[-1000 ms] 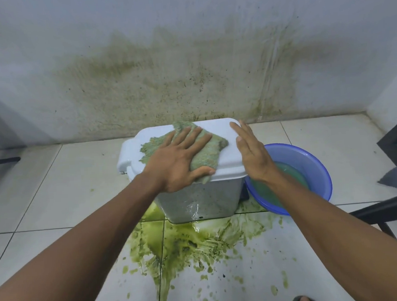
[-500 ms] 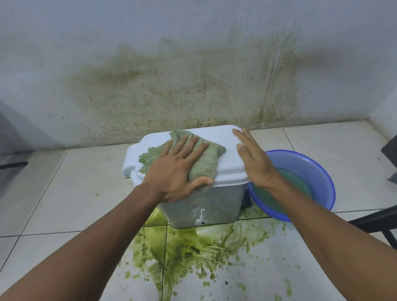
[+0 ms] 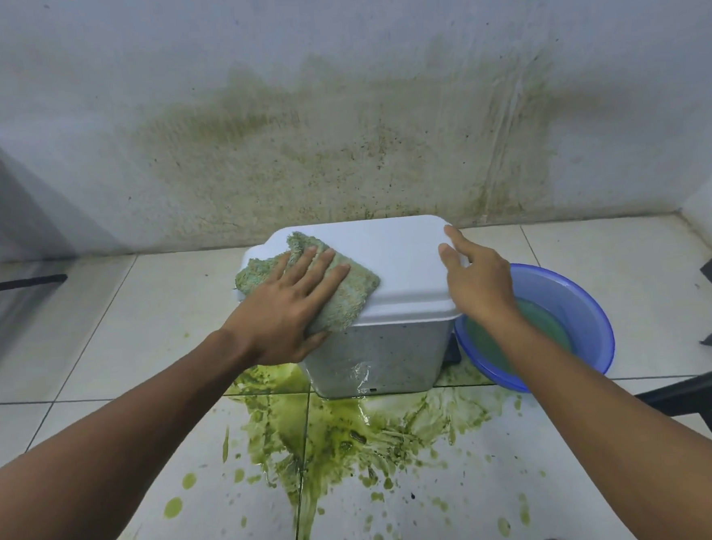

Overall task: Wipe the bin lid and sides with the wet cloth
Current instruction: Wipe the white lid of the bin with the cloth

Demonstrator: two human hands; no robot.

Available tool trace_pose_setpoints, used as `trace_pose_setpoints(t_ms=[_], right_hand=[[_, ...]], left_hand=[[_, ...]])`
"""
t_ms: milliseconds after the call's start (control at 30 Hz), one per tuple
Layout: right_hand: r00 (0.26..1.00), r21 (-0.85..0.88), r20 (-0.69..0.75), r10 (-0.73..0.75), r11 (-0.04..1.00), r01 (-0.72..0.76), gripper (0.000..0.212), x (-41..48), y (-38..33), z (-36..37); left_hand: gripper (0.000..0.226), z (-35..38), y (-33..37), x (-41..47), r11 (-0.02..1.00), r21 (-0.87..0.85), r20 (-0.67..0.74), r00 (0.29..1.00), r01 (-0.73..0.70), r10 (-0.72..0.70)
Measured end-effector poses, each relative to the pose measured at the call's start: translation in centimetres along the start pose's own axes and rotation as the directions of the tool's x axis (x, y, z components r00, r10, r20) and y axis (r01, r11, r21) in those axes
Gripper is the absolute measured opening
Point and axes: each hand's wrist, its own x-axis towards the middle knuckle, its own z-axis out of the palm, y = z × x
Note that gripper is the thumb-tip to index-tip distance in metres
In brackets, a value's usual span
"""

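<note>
Where cloth seemingly overhangs lid, left hand presses.

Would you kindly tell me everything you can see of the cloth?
The cloth is a green, nubby terry rag that looks damp and soiled. It lies rumpled on the left part of the white bin lid, its near corner drooping over the lid's front edge. The left hand presses flat on it with straight fingers.
</note>
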Motion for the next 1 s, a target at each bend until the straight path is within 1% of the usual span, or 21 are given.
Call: trace_pose_setpoints(t_ms=[133, 267, 333, 400, 467, 533, 667, 767, 900, 933, 1000], right_hand=[[0.999, 0.055, 0.020, 0.035, 0.998, -0.036, 0.042, 0.2, -0.6, -0.7], [0.998, 0.116, 0.050, 0.046, 0.992, -0.051, 0.042, 0.5, -0.6, -1.2], [0.998, 0.064, 0.070, 0.007, 0.998, -0.012, 0.044, 0.0, -0.5, -1.2], [0.992, -0.056, 0.115, -0.053, 0.997, 0.060, 0.050, -0.3, 0.1, -0.9], [0.984, -0.091, 0.164, -0.071, 0.992, 0.087, 0.052, -0.6, 0.8, -0.4], [0.979, -0.055, 0.189, -0.076, 0.995, 0.088, 0.052, -0.9, 1.2, 0.2], [0.979, -0.038, 0.181, -0.097, 0.994, 0.106, 0.052, -1.3, 1.1, 1.2], [0.981, -0.019, 0.165, -0.100, 0.994, 0.104, 0.051, -1.2, 0.8, 1.4], [0.982, 0.012, 0.128, -0.140, 0.990, 0.140, 0.048, -1.0, 1.2, 1.3], [0.981, 0.020, 0.130, -0.144, 0.990, 0.143, 0.047, -1.0, 1.3, 1.3], [0.979, 0.025, 0.141, -0.150, 0.989, 0.148, 0.047, -1.2, 1.5, 1.4]], left_hand=[[0.105, -0.3, -0.1, 0.5, 1.000, -0.025, 0.006, 1.000, -0.016, 0.016], [0.102, -0.6, 0.3, 0.9, 0.998, -0.064, -0.012, 1.000, 0.000, -0.001], [0.097, -0.4, 0.1, 0.6, 0.995, -0.103, -0.047, 0.999, 0.001, -0.006], [0.091, -0.1, 0.0, 0.3, 0.985, -0.174, -0.081, 0.996, 0.017, -0.032], [0.089, 0.1, 0.3, 0.2, 0.974, -0.215, -0.084, 0.992, 0.075, -0.095], [0.089, -0.1, 0.9, 1.0, 0.967, -0.197, -0.060, 0.983, 0.162, -0.176], [0.096, -0.8, 2.3, 4.5, 0.935, -0.184, 0.063, 0.953, 0.303, -0.296], [0.103, -1.1, 2.9, 6.1, 0.923, -0.182, 0.105, 0.940, 0.339, -0.325], [0.097, -1.0, 2.2, 5.8, 0.918, -0.232, 0.104, 0.946, 0.322, -0.306], [0.094, -1.0, 1.5, 5.4, 0.905, -0.262, 0.104, 0.942, 0.335, -0.318], [0.091, -0.7, -0.4, 4.5, 0.845, -0.316, 0.121, 0.902, 0.432, -0.415]])
